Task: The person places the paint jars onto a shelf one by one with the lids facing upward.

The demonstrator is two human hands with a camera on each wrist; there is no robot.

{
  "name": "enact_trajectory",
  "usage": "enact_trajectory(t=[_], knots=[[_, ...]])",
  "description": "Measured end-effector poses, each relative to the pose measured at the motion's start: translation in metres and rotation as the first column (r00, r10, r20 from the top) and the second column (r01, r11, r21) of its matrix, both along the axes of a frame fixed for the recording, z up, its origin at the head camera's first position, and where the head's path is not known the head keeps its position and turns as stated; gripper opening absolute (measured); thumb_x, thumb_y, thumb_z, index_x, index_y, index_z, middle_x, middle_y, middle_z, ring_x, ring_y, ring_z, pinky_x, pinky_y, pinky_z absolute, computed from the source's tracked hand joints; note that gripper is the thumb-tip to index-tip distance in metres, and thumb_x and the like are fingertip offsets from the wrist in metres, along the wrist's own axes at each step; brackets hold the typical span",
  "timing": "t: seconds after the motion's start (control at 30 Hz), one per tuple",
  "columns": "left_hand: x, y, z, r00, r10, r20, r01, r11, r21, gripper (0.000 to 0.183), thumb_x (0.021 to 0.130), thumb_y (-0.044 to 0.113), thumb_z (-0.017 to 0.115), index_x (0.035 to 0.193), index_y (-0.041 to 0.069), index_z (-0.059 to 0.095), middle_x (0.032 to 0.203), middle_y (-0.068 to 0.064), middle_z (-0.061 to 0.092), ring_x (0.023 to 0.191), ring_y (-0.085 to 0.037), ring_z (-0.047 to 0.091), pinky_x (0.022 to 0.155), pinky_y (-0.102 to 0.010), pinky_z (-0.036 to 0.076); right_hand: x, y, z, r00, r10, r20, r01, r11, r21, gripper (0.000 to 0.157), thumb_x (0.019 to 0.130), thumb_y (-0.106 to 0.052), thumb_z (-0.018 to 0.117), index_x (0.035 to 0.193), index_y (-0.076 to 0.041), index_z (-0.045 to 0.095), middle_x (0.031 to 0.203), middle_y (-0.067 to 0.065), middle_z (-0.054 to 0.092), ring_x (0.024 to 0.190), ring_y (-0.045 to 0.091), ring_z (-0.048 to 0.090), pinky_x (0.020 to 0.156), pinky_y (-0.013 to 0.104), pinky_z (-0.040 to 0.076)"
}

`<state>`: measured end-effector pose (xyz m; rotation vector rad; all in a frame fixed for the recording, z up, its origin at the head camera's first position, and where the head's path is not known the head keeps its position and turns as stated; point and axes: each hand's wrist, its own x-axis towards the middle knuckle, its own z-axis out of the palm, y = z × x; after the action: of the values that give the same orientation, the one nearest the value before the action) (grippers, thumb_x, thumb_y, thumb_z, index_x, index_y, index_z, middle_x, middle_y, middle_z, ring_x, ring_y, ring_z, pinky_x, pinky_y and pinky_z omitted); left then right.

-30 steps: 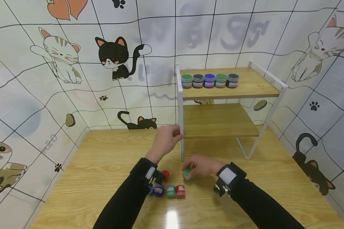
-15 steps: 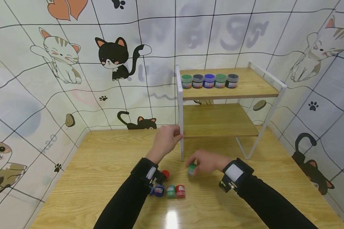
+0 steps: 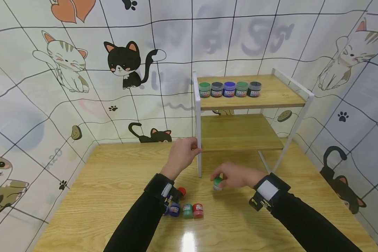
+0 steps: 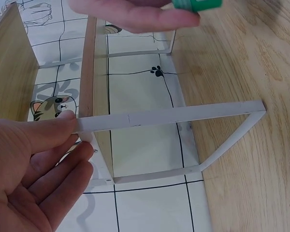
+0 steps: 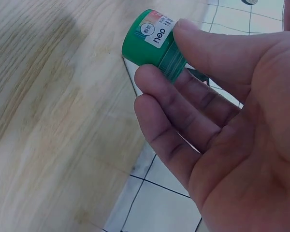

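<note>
My right hand [image 3: 234, 174] pinches a small green paint jar [image 3: 217, 182] between thumb and fingers, low in front of the shelf. In the right wrist view the jar [image 5: 147, 38] shows a white "deli" label and a clear ribbed end by the thumb. My left hand [image 3: 182, 154] grips the white metal side frame [image 3: 199, 166] of a two-tier wooden shelf. The left wrist view shows thumb and fingertips pinching that frame [image 4: 183, 113] beside the lower board.
On the upper board [image 3: 280, 101] green, black and blue jars stand in a row at the left. Nearer me on the table are a red jar [image 3: 198, 211], a green jar [image 3: 187, 211] and blue jars [image 3: 174, 210], partly behind my left wrist. A red-lidded jar [image 3: 181, 191] lies close by.
My right hand has moved to the right and slightly away from me, carrying the green paint jar. The left hand keeps its grip on the shelf frame.
</note>
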<state>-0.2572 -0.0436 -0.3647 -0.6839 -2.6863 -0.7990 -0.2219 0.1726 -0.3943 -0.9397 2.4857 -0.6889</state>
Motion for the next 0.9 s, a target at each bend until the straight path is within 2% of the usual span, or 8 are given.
enact_trajectory(t=[0.13, 0.27, 0.47, 0.7, 0.9], knots=[[0.0, 0.001, 0.001, 1.0, 0.004, 0.003, -0.004, 1.0, -0.003, 0.012, 0.084, 0.023, 0.074, 0.086, 0.013, 0.068, 0.082, 0.0, 0.071, 0.074, -0.012, 0.064, 0.063, -0.029, 0.052, 0.003, 0.007, 0.007, 1.0, -0.017, -0.02, 0.017, 1.0, 0.006, 0.033, 0.087, -0.013, 0.069, 0.118, -0.006, 0.063, 0.109, 0.007, 0.066, 0.088, 0.015, 0.061, 0.079, 0.036, 0.052], [0.001, 0.001, 0.001, 1.0, 0.006, -0.006, -0.006, 1.0, -0.01, 0.011, 0.084, 0.022, 0.074, 0.084, 0.013, 0.068, 0.079, 0.0, 0.07, 0.072, -0.012, 0.063, 0.061, -0.028, 0.051, 0.002, 0.017, 0.011, 0.999, -0.011, -0.04, 0.011, 1.0, 0.003, 0.027, 0.086, -0.012, 0.069, 0.113, -0.011, 0.065, 0.104, 0.002, 0.065, 0.087, 0.013, 0.06, 0.078, 0.035, 0.052], [0.001, 0.001, 0.001, 1.0, 0.009, -0.01, -0.009, 1.0, -0.017, 0.012, 0.084, 0.022, 0.073, 0.085, 0.012, 0.068, 0.082, -0.001, 0.071, 0.073, -0.013, 0.064, 0.063, -0.029, 0.052, 0.004, 0.03, 0.024, 0.999, 0.001, -0.049, -0.001, 1.0, -0.005, 0.028, 0.084, -0.005, 0.069, 0.111, -0.014, 0.066, 0.105, 0.002, 0.066, 0.09, 0.016, 0.061, 0.078, 0.035, 0.052], [0.0, 0.001, -0.001, 1.0, 0.008, -0.015, -0.008, 1.0, -0.016, 0.012, 0.085, 0.022, 0.073, 0.085, 0.012, 0.067, 0.082, -0.001, 0.071, 0.074, -0.013, 0.064, 0.063, -0.029, 0.052, 0.007, 0.041, 0.044, 0.997, -0.046, -0.06, 0.047, 0.999, 0.013, 0.031, 0.084, -0.001, 0.067, 0.111, -0.017, 0.066, 0.105, 0.002, 0.066, 0.083, 0.012, 0.061, 0.075, 0.033, 0.052], [0.001, 0.002, -0.001, 1.0, 0.008, -0.02, -0.008, 1.0, -0.01, 0.012, 0.085, 0.022, 0.073, 0.083, 0.012, 0.066, 0.081, -0.001, 0.071, 0.073, -0.013, 0.064, 0.063, -0.03, 0.053, 0.012, 0.046, 0.065, 0.995, -0.098, -0.028, 0.099, 0.995, 0.028, 0.032, 0.085, -0.001, 0.065, 0.112, -0.018, 0.066, 0.106, 0.002, 0.065, 0.083, 0.015, 0.06, 0.075, 0.032, 0.051]])
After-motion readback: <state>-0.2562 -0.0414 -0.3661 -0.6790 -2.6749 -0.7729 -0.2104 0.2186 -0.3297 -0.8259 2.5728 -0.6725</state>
